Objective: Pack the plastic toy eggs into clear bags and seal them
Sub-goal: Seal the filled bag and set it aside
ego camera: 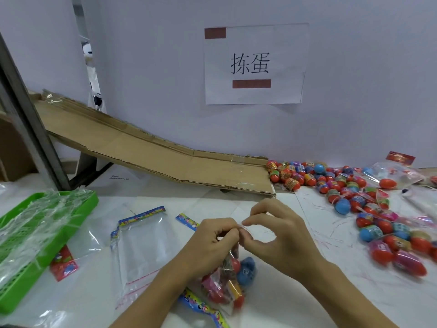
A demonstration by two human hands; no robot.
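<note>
A clear bag holding several red, blue and pink toy eggs lies on the white table in front of me. My left hand pinches the bag's open end with curled fingers. My right hand pinches the same edge from the right, thumb against forefinger. Both hands meet just above the eggs. A large pile of loose toy eggs spreads over the table at the right. A stack of empty clear bags with colourful header strips lies to the left of my hands.
A green plastic basket holding crumpled clear film sits at the left edge. A cardboard ramp slopes down from the back left toward the eggs. A partly filled bag lies at the far right. A paper sign hangs on the wall.
</note>
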